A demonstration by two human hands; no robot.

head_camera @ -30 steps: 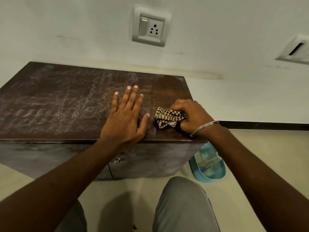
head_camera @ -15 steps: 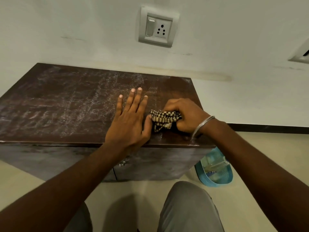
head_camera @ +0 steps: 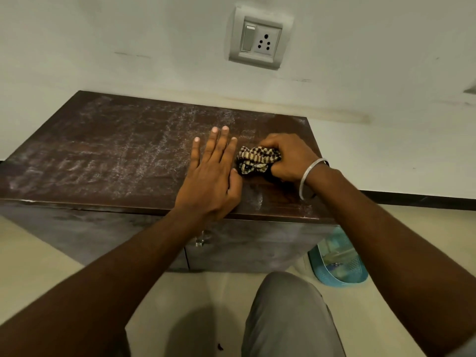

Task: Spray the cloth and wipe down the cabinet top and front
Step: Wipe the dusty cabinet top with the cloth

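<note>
A low dark brown cabinet (head_camera: 108, 155) stands against the wall, its top streaked with whitish dust. My right hand (head_camera: 288, 157) grips a bunched checkered cloth (head_camera: 256, 161) and presses it on the right part of the top. My left hand (head_camera: 211, 176) lies flat on the top just left of the cloth, fingers straight, thumb touching the cloth. The cabinet front (head_camera: 244, 246) shows two doors with a small metal handle (head_camera: 199, 240) below my left wrist. No spray bottle is in view.
A blue plastic basket (head_camera: 337, 264) sits on the floor at the cabinet's right side. A switch and socket plate (head_camera: 260, 38) is on the wall above. My knee in grey trousers (head_camera: 288, 318) is in front of the cabinet.
My right hand has moved the cloth a little to the left and away from the front edge, up against my left thumb. The left hand stays flat on the top.
</note>
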